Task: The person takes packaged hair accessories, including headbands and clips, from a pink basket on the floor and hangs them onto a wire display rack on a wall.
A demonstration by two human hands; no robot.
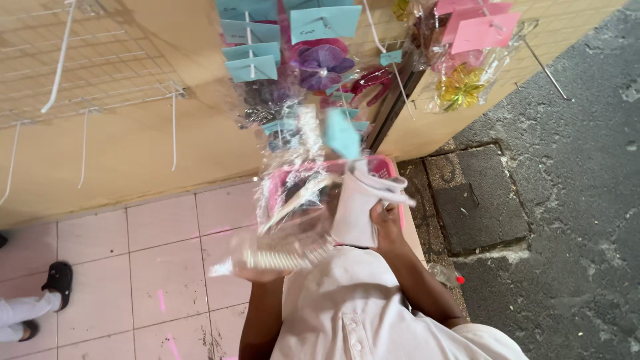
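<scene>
Clear packets [293, 220] in both hands hide the pink basket [380, 167] below hanging packets [293, 60]

1. Wears a pale pinkish-white shirt [353, 313] with a buttoned front placket.
2. Short sleeves, leaving both forearms bare.
3. Bare left hand [257, 272] and right hand [385, 223], no gloves or rings discernible.

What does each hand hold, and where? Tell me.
Right hand holds a folded white cloth at its side edge. Left hand supports blurred clear-wrapped packets from underneath.
</scene>
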